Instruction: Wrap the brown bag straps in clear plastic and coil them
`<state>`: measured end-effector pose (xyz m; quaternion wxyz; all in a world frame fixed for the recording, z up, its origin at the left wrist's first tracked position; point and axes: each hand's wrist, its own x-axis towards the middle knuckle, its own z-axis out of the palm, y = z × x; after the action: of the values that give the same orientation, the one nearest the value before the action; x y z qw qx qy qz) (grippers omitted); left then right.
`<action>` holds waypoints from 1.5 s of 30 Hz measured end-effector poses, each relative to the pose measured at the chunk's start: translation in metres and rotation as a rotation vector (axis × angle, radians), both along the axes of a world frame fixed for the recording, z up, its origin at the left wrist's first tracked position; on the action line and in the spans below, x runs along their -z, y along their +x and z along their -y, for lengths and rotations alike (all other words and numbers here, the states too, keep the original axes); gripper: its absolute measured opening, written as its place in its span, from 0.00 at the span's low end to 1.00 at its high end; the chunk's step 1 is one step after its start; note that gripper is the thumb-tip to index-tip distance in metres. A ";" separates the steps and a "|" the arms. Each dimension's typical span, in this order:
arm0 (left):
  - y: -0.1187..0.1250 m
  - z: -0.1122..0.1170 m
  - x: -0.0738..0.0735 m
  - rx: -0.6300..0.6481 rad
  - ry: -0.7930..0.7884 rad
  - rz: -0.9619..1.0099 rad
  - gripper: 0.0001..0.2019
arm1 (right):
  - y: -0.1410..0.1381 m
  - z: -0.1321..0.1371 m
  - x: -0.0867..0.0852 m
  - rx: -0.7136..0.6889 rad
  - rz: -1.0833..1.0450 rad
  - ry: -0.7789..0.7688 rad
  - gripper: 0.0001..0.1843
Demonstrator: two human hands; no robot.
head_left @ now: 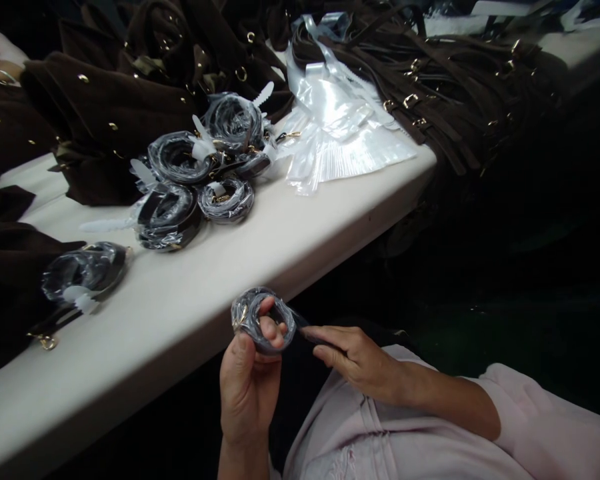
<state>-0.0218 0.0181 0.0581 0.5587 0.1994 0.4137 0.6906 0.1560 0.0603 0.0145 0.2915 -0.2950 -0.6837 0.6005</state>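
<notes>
My left hand is closed on a coiled dark strap wrapped in clear plastic, held just below the table's near edge, with the thumb and a finger pushed into the coil. My right hand is closed on the twisted plastic tail that runs off the right side of the coil. A pale pink sleeve covers my right arm. Several more coiled straps in plastic lie in a heap on the white table. One other wrapped coil sits apart at the left.
Dark brown bags with gold studs crowd the table's left and back. A stack of clear plastic bags lies at the back right, beside a bundle of loose dark straps with gold buckles. The area under the table is dark.
</notes>
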 end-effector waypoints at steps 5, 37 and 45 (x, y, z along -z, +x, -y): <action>0.003 -0.001 0.014 -0.017 -0.048 -0.218 0.20 | 0.005 -0.003 -0.010 -0.083 0.014 -0.332 0.23; 0.000 -0.007 0.007 -0.166 -0.049 0.138 0.17 | 0.024 0.002 -0.021 -0.199 0.214 -0.229 0.13; 0.003 -0.007 -0.008 -0.094 -0.018 0.317 0.16 | 0.012 0.010 -0.003 -0.233 0.101 -0.615 0.16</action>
<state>-0.0193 0.0246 0.0659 0.5858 0.0634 0.3353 0.7351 0.1683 0.0508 0.0171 0.0838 -0.3183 -0.5130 0.7928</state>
